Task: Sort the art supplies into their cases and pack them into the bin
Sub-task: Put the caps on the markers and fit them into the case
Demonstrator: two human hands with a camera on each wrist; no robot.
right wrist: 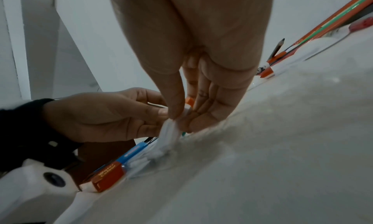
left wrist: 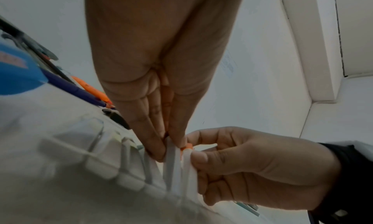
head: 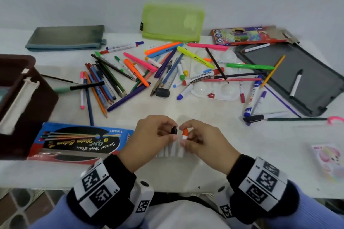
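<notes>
- The left hand [head: 149, 135] pinches a black-capped paint tube [head: 174, 130] at the near middle of the worktop [head: 223, 154].
- The right hand [head: 202, 139] pinches an orange-capped paint tube [head: 184, 134] just beside it; both stand in a row of white tubes [left wrist: 171, 167].
- The watercolour box [head: 78, 141] lies left of the hands.
- The brown bin [head: 16, 98] sits at far left.
- Loose pens and pencils [head: 130, 72] are scattered behind.

The head view looks down and forward over the table [head: 204, 108], both hands low at the frame centre. Each wrist view looks very near along its own palm at the fingertips, from low by the tabletop. All three share the white tubes [head: 172, 149].
</notes>
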